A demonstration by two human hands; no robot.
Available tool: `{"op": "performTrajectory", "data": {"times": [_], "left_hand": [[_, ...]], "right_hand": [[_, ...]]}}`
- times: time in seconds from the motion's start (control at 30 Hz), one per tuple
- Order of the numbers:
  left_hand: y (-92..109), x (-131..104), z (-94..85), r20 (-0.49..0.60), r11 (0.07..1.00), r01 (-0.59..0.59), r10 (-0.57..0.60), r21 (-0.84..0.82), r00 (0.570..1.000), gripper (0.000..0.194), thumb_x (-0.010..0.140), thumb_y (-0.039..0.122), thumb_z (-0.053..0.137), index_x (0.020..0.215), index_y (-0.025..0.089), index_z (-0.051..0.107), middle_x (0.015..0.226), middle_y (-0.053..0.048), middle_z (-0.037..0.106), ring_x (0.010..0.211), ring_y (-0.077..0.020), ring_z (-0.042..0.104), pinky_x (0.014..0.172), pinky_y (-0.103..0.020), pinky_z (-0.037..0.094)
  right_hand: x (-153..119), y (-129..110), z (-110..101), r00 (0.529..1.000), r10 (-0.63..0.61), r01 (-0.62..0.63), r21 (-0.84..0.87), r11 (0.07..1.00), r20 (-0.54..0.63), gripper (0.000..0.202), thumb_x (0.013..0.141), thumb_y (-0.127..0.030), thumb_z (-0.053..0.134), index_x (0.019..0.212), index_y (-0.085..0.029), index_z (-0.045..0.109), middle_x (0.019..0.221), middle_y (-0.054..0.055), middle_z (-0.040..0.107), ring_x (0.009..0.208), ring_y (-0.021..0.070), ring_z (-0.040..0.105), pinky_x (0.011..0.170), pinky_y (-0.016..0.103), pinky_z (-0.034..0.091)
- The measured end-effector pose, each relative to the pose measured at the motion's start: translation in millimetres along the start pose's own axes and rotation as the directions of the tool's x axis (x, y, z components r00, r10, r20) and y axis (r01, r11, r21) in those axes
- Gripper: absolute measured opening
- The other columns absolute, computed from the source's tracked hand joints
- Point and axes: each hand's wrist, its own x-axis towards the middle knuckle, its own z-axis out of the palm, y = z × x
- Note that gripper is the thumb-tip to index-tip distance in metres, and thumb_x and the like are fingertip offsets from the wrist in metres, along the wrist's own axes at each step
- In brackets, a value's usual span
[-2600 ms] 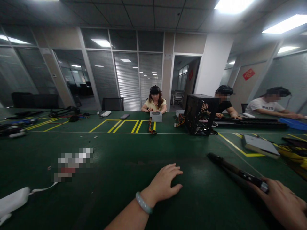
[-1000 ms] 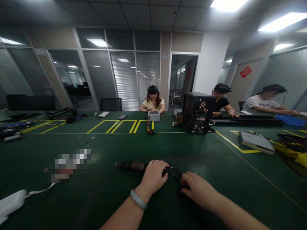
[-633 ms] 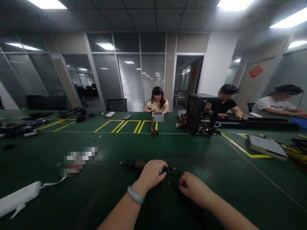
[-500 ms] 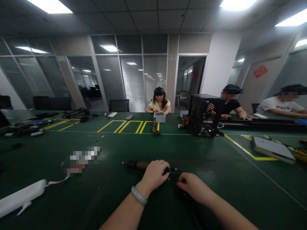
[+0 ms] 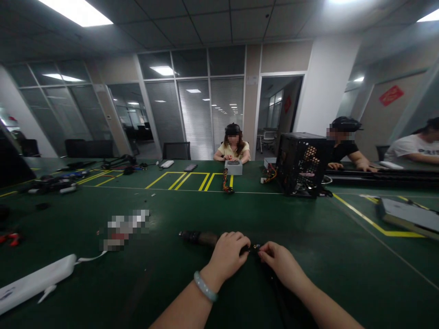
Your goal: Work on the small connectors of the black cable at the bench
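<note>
Hands at work low in the head view: the left hand [image 5: 226,256], a pale bracelet [image 5: 205,287] at its wrist, curls over one end of a dark cylindrical piece [image 5: 206,239] on a green table [image 5: 171,283], while the right hand [image 5: 287,269] closes in a pinch at a small connector [image 5: 255,247]. Just how firm that pinch is, one cannot tell. A dark cable [image 5: 274,288] trails toward the wearer beneath the right forearm. The cylindrical piece looks light and fairly stiff, best steadied around its barrel; its smooth black end may be slightly slippery. The cable appears soft and likely to flex, and the connector, small and probably delicate, is better gripped by its housing than by the cable. Beyond stand a black computer case [image 5: 298,167] and, before a seated person [image 5: 233,148], a gray box [image 5: 233,168].
</note>
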Motion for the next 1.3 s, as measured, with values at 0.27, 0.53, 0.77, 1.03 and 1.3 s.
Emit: {"op": "performTrajectory", "data": {"times": [0.27, 0.53, 0.77, 1.03, 1.3], "left_hand": [[6, 2, 2.9, -0.013, 0.999, -0.001, 0.0, -0.036, 1.0, 0.011, 0.088, 0.022, 0.06, 0.099, 0.024, 0.06, 0.104, 0.0, 0.062, 0.1, -0.0198, 0.055, 0.09, -0.035, 0.038], [2, 2, 2.2, -0.052, 0.995, -0.023, 0.019, -0.093, 0.998, 0.013, 0.084, 0.019, 0.063, 0.095, 0.023, 0.061, 0.1, 0.001, 0.065, 0.097, -0.0186, 0.057, 0.088, -0.033, 0.04], [1, 1, 2.7, -0.049, 0.994, 0.0, -0.005, -0.111, 0.999, 0.011, 0.086, 0.021, 0.063, 0.097, 0.023, 0.062, 0.103, 0.001, 0.065, 0.1, -0.0184, 0.058, 0.093, -0.035, 0.039], [1, 2, 0.5, -0.034, 0.994, -0.026, 0.022, -0.102, 0.999, 0.009, 0.089, 0.021, 0.059, 0.097, 0.024, 0.064, 0.105, 0.0, 0.066, 0.101, -0.0192, 0.057, 0.092, -0.036, 0.039], [-1, 2, 2.1, -0.024, 0.995, -0.04, 0.038, -0.089, 0.999, 0.012, 0.087, 0.018, 0.062, 0.096, 0.026, 0.064, 0.105, 0.002, 0.065, 0.101, -0.018, 0.056, 0.09, -0.034, 0.038]], "right_hand": [[-8, -8, -4, 1.0, -0.016, 0.016, -0.065, 0.998, -0.008, 0.018, 0.088, -0.032, 0.052, 0.085, -0.019, 0.065, 0.083, 0.002, 0.072, 0.076, 0.017, 0.066, 0.063, 0.023, 0.043], [-6, -14, 5, 0.991, -0.11, 0.095, -0.18, 0.979, -0.075, 0.017, 0.087, -0.029, 0.051, 0.084, -0.021, 0.066, 0.083, 0.002, 0.071, 0.076, 0.0177, 0.065, 0.064, 0.024, 0.042], [-5, -15, 3, 0.993, -0.105, 0.092, -0.22, 0.971, -0.048, 0.015, 0.086, -0.025, 0.053, 0.084, -0.02, 0.066, 0.083, 0.002, 0.071, 0.076, 0.0169, 0.065, 0.065, 0.023, 0.042], [-7, -13, 6, 0.987, -0.155, 0.141, -0.223, 0.965, -0.045, 0.02, 0.088, -0.028, 0.05, 0.088, -0.022, 0.069, 0.087, 0.002, 0.07, 0.078, 0.0181, 0.064, 0.068, 0.025, 0.043], [-7, -12, 9, 0.988, -0.143, 0.129, -0.204, 0.97, -0.054, 0.021, 0.089, -0.03, 0.049, 0.088, -0.022, 0.068, 0.086, 0.001, 0.07, 0.078, 0.0177, 0.064, 0.067, 0.025, 0.043]]}}
